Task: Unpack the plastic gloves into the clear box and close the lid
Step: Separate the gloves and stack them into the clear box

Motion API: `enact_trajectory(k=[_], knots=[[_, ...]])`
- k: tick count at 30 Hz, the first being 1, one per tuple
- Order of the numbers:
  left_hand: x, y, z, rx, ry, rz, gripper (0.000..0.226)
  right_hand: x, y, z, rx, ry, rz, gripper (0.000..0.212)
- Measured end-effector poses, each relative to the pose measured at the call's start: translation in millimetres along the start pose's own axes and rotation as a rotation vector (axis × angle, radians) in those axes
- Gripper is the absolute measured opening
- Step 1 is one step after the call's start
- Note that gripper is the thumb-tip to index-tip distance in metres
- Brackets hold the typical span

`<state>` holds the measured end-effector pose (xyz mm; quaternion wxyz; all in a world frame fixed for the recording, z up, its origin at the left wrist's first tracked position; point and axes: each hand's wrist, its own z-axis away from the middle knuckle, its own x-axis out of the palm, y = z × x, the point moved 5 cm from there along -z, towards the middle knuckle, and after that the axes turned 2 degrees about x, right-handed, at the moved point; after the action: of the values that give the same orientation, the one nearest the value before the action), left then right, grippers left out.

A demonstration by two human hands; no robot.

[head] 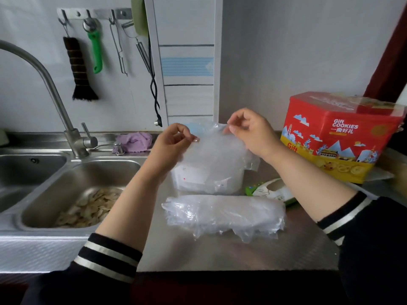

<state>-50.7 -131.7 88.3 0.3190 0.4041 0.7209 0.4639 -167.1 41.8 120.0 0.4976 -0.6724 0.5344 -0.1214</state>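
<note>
- A clear plastic bag (217, 148) was pinched at its top edge by left hand (174, 144) and right hand (248, 133).
- It was held over the box (198, 179).
- A glove bundle (222, 213) lay on the worktop (220, 254).

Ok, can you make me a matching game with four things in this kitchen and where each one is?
Things:
1. green-handled tool
2. purple cloth
3. cookie tin
4. bundle of plastic gloves

Places:
A. lying on the counter nearest the person
B. hanging from a hook on the wall
C. standing at the right, by the wall
D. behind the sink, beside the tap

Pairs: 1-B, 2-D, 3-C, 4-A
</note>
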Motion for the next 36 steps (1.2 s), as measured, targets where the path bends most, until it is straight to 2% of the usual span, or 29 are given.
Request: enact_trajectory(k=[3, 6, 10, 12, 17, 20, 23, 26, 31, 36], knots=[[-13.4, 0.3, -29.2, 0.025, 0.059, -0.4, 0.043, 4.7, 16.1, -22.1, 0.034, 0.017, 0.131, 0.041], [-11.7, 5.1, -52.5, 0.096, 0.019, -0.733, 0.051, 16.7, 33.2, -41.1, 0.053, -0.015, 0.263, 0.047], [-6.1, -5.1, -77.3, 0.209, -0.073, -1.038, 0.053, 29.7, 52.7, -60.7, 0.111, -0.1, 0.425, 0.041], [-1.2, -11.7, -81.8, 0.229, -0.103, -1.133, 0.048, 32.4, 57.4, -67.2, 0.085, -0.14, 0.526, 0.038], [4.3, -34.5, -90.7, 0.161, -0.275, -1.249, 0.025, 37.5, 80.7, -74.6, 0.063, -0.246, 0.782, 0.038], [1.7, -48.4, -88.4, 0.049, -0.346, -1.343, 0.031, 42.1, 84.3, -72.6, 0.071, -0.326, 0.841, 0.036], [-5.4, -61.0, -86.7, -0.035, -0.319, -1.224, 0.038, 39.3, 79.6, -68.8, 0.043, -0.342, 0.86, 0.029], [-7.9, -66.6, -82.4, -0.086, -0.331, -1.11, 0.04, 29.3, 77.8, -67.1, 0.087, -0.301, 0.752, 0.028], [-4.0, -57.0, -59.3, -0.109, -0.278, -1.131, 0.04, 8.0, 74.8, -59.8, 0.163, -0.159, 0.515, 0.031], [-3.7, -55.7, -48.2, -0.124, -0.238, -1.151, 0.04, -9.0, 76.0, -45.7, 0.188, -0.052, 0.378, 0.029]])
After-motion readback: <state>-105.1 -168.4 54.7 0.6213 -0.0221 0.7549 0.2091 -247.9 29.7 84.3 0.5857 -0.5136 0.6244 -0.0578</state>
